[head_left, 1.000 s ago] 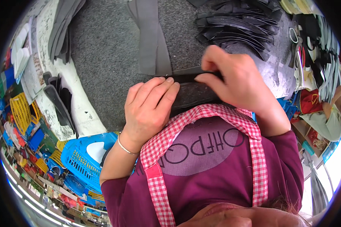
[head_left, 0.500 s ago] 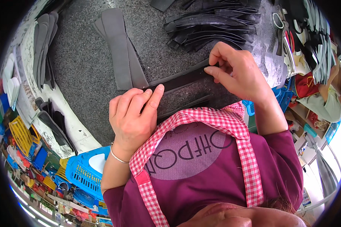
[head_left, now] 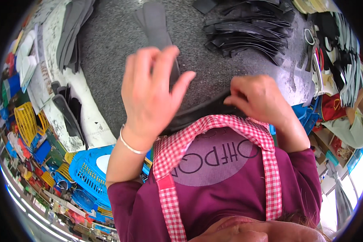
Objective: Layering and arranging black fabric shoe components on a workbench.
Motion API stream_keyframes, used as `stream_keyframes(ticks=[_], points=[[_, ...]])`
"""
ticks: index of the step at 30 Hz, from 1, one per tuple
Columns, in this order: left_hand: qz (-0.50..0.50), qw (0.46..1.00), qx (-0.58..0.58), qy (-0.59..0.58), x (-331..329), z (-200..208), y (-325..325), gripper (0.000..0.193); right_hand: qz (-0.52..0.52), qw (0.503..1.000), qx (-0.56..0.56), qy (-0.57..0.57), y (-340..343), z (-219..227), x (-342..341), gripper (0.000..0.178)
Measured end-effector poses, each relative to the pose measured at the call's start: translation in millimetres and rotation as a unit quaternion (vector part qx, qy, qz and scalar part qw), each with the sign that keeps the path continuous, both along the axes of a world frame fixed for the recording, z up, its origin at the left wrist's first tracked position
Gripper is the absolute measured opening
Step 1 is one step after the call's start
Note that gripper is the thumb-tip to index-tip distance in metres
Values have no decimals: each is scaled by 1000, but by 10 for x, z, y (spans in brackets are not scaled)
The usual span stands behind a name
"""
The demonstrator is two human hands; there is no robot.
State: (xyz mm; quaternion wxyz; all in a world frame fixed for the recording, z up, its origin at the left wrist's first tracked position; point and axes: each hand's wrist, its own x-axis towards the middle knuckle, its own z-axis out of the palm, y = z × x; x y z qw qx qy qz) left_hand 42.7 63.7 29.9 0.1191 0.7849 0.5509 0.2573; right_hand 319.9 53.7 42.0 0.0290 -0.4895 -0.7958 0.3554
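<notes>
My left hand (head_left: pixel 151 86), slightly blurred, is raised with fingers spread and nothing in it. It hovers over the near end of some flat grey strips (head_left: pixel 154 25) with rounded, flared ends, hiding part of them. Close to my apron, my right hand (head_left: pixel 258 94) pinches one end of a black strip (head_left: pixel 201 111) between thumb and fingers. That strip runs leftward along the table's near edge, and its left end passes behind my left wrist. I cannot tell whether one or more layers lie there.
A pile of black strips (head_left: pixel 246 34) lies at the far right. More grey strips (head_left: pixel 70 38) and a small dark bundle (head_left: pixel 68 109) rest on the white border at left. Scissors (head_left: pixel 309 37) are at the right. A blue basket (head_left: pixel 88 173) stands below the table's left edge.
My left hand has let go of the black strip and moved up toward the grey strips, opening. My right hand has drawn the strip nearer my body. The view has shifted somewhat.
</notes>
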Motion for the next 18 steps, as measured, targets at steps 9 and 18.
stream_keyframes(ticks=[9,18], points=[[-34,998,-54,-28,-709,-113,381,34,84,966,200,139,432,-24,-636,22],[61,971,-159,-169,-1127,-154,678,19,160,917,351,105,601,-544,-1115,52]])
